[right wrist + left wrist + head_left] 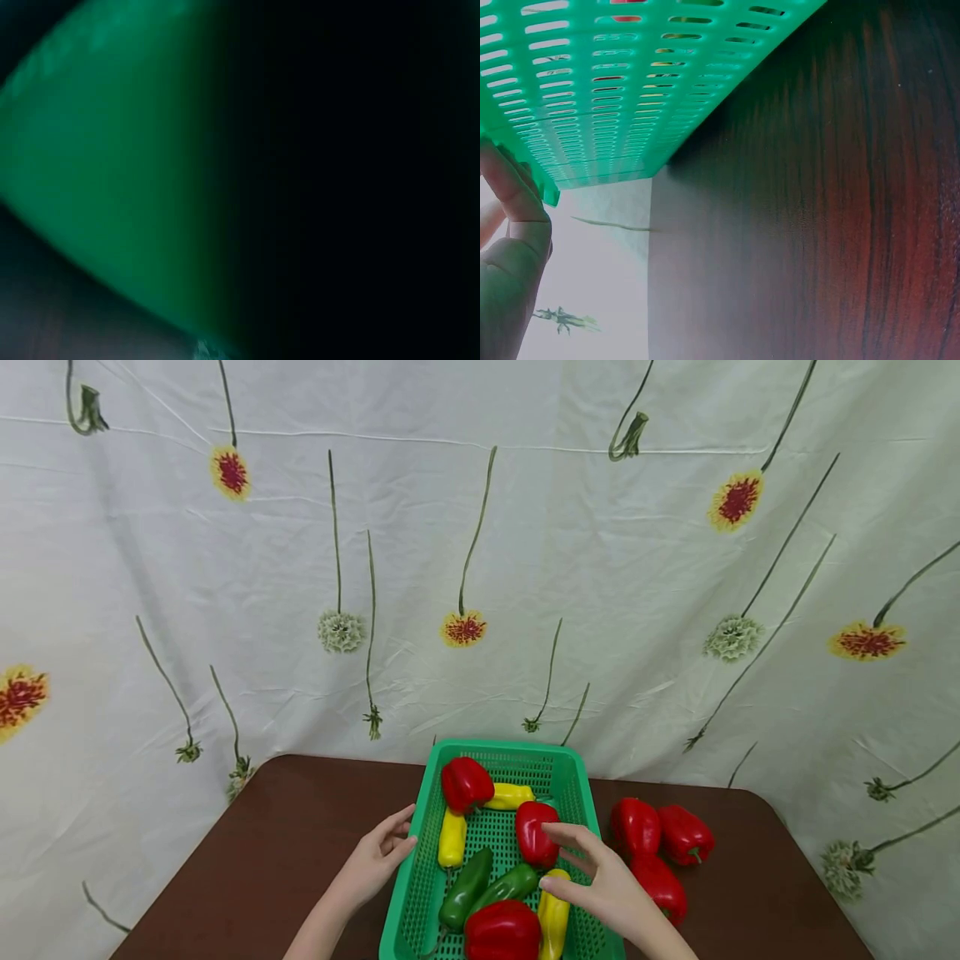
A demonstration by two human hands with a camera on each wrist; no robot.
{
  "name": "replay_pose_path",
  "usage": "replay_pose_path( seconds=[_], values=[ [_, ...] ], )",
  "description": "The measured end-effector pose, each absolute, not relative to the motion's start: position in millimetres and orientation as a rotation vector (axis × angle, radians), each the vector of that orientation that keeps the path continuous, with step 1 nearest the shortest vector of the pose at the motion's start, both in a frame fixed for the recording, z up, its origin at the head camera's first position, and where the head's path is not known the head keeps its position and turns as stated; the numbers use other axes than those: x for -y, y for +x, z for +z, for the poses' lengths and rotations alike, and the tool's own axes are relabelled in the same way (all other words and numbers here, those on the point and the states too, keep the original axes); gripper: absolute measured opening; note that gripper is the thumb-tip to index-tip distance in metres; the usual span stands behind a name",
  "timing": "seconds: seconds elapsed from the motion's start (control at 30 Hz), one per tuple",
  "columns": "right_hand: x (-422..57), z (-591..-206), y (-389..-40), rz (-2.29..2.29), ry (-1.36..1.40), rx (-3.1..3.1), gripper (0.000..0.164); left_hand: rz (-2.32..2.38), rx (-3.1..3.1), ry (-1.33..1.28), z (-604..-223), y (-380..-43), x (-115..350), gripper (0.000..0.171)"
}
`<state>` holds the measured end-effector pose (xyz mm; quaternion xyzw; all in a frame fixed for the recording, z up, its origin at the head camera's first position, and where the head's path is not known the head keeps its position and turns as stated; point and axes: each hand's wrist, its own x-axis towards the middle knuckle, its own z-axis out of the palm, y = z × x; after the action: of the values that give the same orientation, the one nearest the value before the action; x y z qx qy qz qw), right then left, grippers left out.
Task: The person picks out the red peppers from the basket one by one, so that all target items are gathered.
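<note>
- Red bell pepper [534, 835]: it is lying in the green basket [510, 747], towards the right edge.
- My right hand [600, 885] is hovering by that pepper, fingers spread and thumb apart, holding nothing; I cannot tell whether a fingertip is touching.
- My left hand [371, 860] is resting loosely bent fingers against the basket's left rim.
- Two green peppers [467, 889], three yellow peppers [452, 839] and two more red bell peppers [502, 931] are sharing the basket.
- The basket is standing near the table's [315, 810] far edge; three loose red bell peppers [635, 827] are clustering towards its far right corner.
</note>
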<state>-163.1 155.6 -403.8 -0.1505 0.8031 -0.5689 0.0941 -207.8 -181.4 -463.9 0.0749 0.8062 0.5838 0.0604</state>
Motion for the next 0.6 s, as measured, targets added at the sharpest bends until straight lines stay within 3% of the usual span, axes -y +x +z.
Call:
replay_pose_path(
  seconds=[0.6],
  values=[
    [-124.2,-428.0,-150.9,-1.399,-0.627,-2.39,0.056,1.768,-2.453,0.197,-463.4,-208.1,179.8,0.057]
  ],
)
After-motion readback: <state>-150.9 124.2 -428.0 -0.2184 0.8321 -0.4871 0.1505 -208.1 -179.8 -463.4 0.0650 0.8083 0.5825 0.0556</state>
